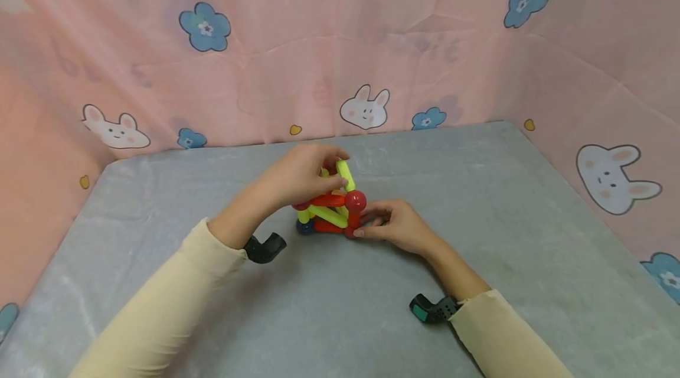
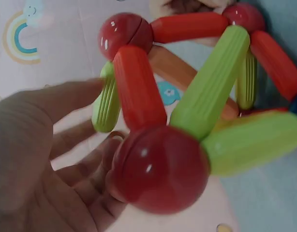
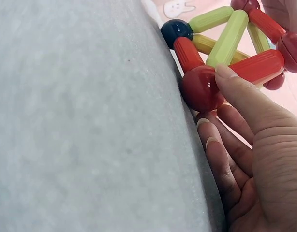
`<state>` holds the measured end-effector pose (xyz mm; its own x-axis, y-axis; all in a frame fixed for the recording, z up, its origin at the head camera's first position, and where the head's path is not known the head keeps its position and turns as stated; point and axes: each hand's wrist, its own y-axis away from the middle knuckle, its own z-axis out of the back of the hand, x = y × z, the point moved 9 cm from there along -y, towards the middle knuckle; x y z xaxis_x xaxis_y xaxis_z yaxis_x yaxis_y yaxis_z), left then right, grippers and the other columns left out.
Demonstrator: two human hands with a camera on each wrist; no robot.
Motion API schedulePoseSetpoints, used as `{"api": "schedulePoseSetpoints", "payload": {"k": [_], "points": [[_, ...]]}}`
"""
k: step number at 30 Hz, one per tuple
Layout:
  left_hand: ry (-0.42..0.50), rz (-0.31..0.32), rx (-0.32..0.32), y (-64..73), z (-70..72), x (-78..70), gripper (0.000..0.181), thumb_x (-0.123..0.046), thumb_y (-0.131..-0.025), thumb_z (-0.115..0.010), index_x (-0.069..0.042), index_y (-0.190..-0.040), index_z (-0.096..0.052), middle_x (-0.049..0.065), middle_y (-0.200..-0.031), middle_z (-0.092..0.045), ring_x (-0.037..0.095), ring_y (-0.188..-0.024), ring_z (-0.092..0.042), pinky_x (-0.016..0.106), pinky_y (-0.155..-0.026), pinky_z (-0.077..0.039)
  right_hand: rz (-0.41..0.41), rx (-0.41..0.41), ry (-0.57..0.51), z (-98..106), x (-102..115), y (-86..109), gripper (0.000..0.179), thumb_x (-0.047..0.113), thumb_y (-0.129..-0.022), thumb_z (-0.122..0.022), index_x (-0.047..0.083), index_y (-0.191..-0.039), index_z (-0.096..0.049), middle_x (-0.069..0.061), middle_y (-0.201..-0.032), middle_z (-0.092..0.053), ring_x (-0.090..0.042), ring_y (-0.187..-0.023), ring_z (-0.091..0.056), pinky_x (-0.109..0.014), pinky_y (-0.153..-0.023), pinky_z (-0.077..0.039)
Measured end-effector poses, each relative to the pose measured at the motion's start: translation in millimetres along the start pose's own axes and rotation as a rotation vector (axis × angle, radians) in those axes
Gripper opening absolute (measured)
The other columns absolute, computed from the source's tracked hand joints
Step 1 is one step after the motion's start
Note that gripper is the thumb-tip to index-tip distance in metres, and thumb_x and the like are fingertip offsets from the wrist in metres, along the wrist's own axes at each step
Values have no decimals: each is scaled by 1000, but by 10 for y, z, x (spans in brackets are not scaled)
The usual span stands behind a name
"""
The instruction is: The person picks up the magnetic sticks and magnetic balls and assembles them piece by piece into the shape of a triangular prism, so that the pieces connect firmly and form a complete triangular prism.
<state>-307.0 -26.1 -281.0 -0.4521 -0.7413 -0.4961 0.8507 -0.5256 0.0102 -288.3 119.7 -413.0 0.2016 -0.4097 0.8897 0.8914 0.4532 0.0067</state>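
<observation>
A small frame of magnetic rods and balls stands mid-table, its red upper ball (image 1: 355, 201) at the right corner. My left hand (image 1: 303, 174) is over the top, thumb and fingers pinching a yellow-green rod (image 1: 346, 175) that rises, tilted, from that ball. The same rod (image 2: 107, 99) shows in the left wrist view beside the thumb. Low on the right side, my right hand (image 1: 398, 225) holds the frame at a lower red ball (image 3: 201, 88), thumb where the ball meets a red rod (image 3: 259, 66). A dark blue ball (image 1: 305, 227) forms the lower left corner.
Grey cloth covers the table (image 1: 340, 319). Behind it and at both sides hangs a pink printed curtain (image 1: 297, 71). Black bands (image 1: 265, 248) sit at both wrists, below the cream sleeves (image 1: 175, 289).
</observation>
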Motion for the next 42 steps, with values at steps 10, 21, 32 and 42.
{"api": "schedulePoseSetpoints", "payload": {"k": [10,21,32,42], "points": [[-433,-400,-122,11,66,-322,21,-20,-84,-83,-19,-105,-81,-3,-103,-76,18,-92,-60,26,-76,-52,21,-12,5,-5,32,0,28,20,-81,-86,12,-105,-77,-7,-98,-75,-15,-72,-63,-22,-64,-51],[-486,-385,-78,1,-57,-247,22,-26,-85,-83,-19,-106,-80,-6,-99,-79,15,-83,-58,24,-69,-47,20,-12,2,-21,38,-4,28,21,-80,-87,13,-104,-77,-6,-98,-76,-14,-72,-65,-22,-65,-51],[-182,-217,45,-9,62,-10,31,-18,-91,-71,-16,-122,-74,3,-136,-66,24,-130,-57,42,-109,-49,27,-7,-4,-34,53,-5,27,19,-80,-87,12,-104,-77,-7,-98,-77,-14,-72,-65,-22,-66,-51],[15,-131,86,-44,-21,183,27,-21,-95,-71,-14,-121,-73,3,-139,-62,22,-129,-58,41,-111,-47,24,-8,-11,-28,11,-5,26,19,-81,-85,12,-105,-77,-8,-99,-77,-13,-70,-65,-22,-65,-51]]}}
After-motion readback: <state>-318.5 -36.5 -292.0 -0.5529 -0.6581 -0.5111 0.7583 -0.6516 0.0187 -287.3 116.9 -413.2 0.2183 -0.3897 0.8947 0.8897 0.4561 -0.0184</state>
